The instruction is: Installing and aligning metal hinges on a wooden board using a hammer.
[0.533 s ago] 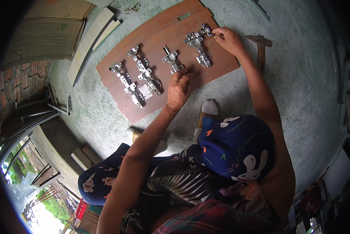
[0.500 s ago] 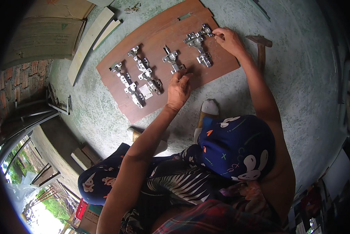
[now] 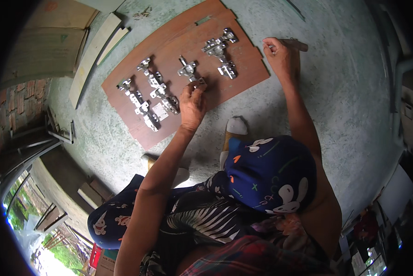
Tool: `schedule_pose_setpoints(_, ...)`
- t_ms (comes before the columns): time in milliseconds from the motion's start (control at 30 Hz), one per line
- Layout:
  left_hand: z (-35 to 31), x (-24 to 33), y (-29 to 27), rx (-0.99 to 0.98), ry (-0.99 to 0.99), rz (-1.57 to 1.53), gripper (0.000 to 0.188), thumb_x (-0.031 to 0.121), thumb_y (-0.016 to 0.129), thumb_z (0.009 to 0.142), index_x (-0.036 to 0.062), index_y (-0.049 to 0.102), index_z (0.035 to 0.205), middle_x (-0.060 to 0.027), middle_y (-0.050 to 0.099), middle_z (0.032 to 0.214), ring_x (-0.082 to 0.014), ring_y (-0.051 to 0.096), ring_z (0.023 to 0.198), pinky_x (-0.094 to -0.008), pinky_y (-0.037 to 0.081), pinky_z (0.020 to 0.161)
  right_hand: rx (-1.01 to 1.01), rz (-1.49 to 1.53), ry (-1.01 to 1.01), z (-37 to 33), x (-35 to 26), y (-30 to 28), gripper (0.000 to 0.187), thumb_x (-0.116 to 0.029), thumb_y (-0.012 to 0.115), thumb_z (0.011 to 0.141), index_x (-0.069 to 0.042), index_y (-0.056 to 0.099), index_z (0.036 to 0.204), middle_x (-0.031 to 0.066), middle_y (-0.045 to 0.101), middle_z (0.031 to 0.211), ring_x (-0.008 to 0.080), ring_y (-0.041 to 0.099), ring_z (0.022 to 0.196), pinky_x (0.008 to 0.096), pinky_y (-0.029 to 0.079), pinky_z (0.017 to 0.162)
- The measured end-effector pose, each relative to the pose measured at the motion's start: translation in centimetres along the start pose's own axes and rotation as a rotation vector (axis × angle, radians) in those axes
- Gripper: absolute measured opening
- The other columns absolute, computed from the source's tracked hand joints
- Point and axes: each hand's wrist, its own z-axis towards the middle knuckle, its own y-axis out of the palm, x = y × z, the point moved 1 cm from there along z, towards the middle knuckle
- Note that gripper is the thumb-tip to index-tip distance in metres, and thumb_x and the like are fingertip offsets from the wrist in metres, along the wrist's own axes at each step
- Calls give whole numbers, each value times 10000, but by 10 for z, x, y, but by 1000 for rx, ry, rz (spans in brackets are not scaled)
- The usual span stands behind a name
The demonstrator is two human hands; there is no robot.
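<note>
Several metal cabinet hinges lie in rows on a brown wooden board (image 3: 169, 46) on the floor. My left hand (image 3: 192, 106) has its fingers curled over the near end of the middle hinge (image 3: 187, 69), partly hiding it. Toward the left of the board are two rows of silver hinges, the outer row (image 3: 139, 105) and the inner row (image 3: 156, 86). At the right lies another group of hinges (image 3: 219, 53). Off the board's right edge, my right hand (image 3: 281, 60) has thumb and fingers pinched together. What they hold, if anything, is too small to name. A hammer (image 3: 296, 44) lies behind that hand, its handle mostly hidden.
A small white label (image 3: 160, 111) is on the board. Pale wooden strips (image 3: 96, 60) lie beyond its left side, near cardboard (image 3: 45, 50). My socked foot (image 3: 236, 125) and bent knees are close to the board's near edge. A brick wall (image 3: 27, 101) stands at left.
The view has shifted, so the board appears farther left. My right hand has moved away from the right hinges, off the board to beside the hammer. My left hand stays at the middle hinge.
</note>
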Motion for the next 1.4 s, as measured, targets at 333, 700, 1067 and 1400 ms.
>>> schedule_pose_setpoints(333, 2, -2, 1, -41, 11, 23, 390, -36, 614, 727, 131, 636, 1079, -119, 589, 1137, -318, 589, 974, -410, 476, 828, 454, -638, 290, -49, 79, -31, 566, -329, 783, 745, -60, 539, 1180, 153, 562, 1099, 321, 575, 1016, 423, 511, 820)
schedule_pose_setpoints(700, 52, 13, 10, -182, 62, 206, 741, 245, 742, 732, 66, 416, 1373, -162, 420, 1397, -347, 407, 1253, -480, 315, 1030, 299, -657, 384, -51, 130, -29, 438, -295, 661, 868, -24, 537, 1189, 187, 590, 1093, 344, 600, 1003, 450, 506, 843)
schedule_pose_setpoints(1067, 112, -2, 41, -269, -103, 269, 1099, 460, 832, 620, 48, 257, 1462, -171, 280, 1502, -367, 235, 1396, -549, 212, 1123, 56, 199, 448, -57, 96, -38, 284, -292, 650, 886, -34, 552, 955, 13, 527, 667, 116, 509, 557, 281, 414, 509)
schedule_pose_setpoints(1400, 120, -14, 56, -367, -139, 266, 928, 412, 834, 632, 118, 403, 1400, -102, 348, 1475, -340, 276, 1378, -553, 229, 1116, -307, 538, 273, -60, -19, 6, 215, -218, 664, 882, -49, 547, 943, -44, 472, 609, 32, 411, 489, 215, 340, 433)
